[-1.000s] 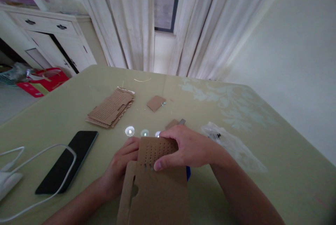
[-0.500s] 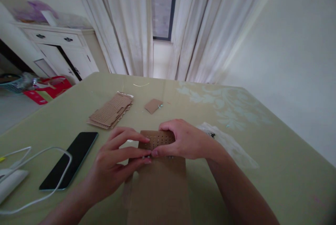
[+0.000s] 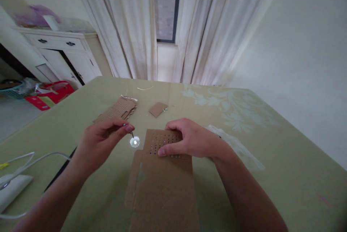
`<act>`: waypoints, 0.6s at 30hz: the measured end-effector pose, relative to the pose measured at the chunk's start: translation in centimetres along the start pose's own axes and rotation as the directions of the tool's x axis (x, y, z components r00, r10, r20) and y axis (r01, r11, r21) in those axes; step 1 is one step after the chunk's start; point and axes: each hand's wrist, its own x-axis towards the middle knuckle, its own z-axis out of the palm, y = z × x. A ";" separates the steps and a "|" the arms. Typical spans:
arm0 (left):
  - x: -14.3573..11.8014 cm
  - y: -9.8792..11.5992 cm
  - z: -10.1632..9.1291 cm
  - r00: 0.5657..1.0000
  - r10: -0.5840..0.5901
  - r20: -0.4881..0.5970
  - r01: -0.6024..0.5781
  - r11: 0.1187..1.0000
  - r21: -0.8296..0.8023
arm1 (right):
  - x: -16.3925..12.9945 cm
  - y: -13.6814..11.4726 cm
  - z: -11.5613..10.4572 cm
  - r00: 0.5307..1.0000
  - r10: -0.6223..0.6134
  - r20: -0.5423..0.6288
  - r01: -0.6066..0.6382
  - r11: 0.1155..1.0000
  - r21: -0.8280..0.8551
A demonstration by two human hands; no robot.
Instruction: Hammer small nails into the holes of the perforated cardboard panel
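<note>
My left hand [image 3: 104,145] pinches a thin dark stick-like tool [image 3: 132,134], its lower tip at a small shiny clear disc [image 3: 135,142] on the table. Whether the tip touches the disc's surface I cannot tell. My right hand [image 3: 187,140] grips a brown cardboard piece [image 3: 166,143] punched with rows of small holes, the thumb lying on its face and the fingers behind its far edge. Some holes look dark, and small pale dots show along the near edge by the thumb. That piece lies at the far end of a long flat cardboard box [image 3: 165,188].
Behind my left hand sits a stack of perforated cardboard sheets [image 3: 116,110]. Farther back lies a small cardboard square [image 3: 158,109]. A clear plastic bag [image 3: 238,149] is right of my right hand. At left are a phone [image 3: 60,170], partly covered, and a white cable [image 3: 51,153].
My left hand has left the perforated cardboard and moved left and up to the clear disc, where the thin tool now shows. My right hand stays on the cardboard.
</note>
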 end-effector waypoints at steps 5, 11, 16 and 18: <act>1.5 -7.4 2.1 0.911 -0.351 0.215 0.261 0.897 0.357 | -0.2 0.1 -0.5 0.999 0.036 -0.008 -0.036 0.999 0.040; -0.4 -8.3 3.7 0.913 -0.375 0.158 0.271 0.851 0.450 | 0.8 0.7 0.3 1.000 0.023 0.008 -0.024 0.997 0.079; -0.5 -8.0 4.0 0.943 -0.313 0.109 0.239 0.870 0.431 | 1.0 1.3 0.8 0.998 -0.033 0.057 0.022 0.980 0.199; -0.8 -6.9 3.8 0.966 -0.245 0.088 0.190 0.894 0.405 | 1.2 1.5 1.0 0.996 -0.053 0.071 0.033 0.967 0.253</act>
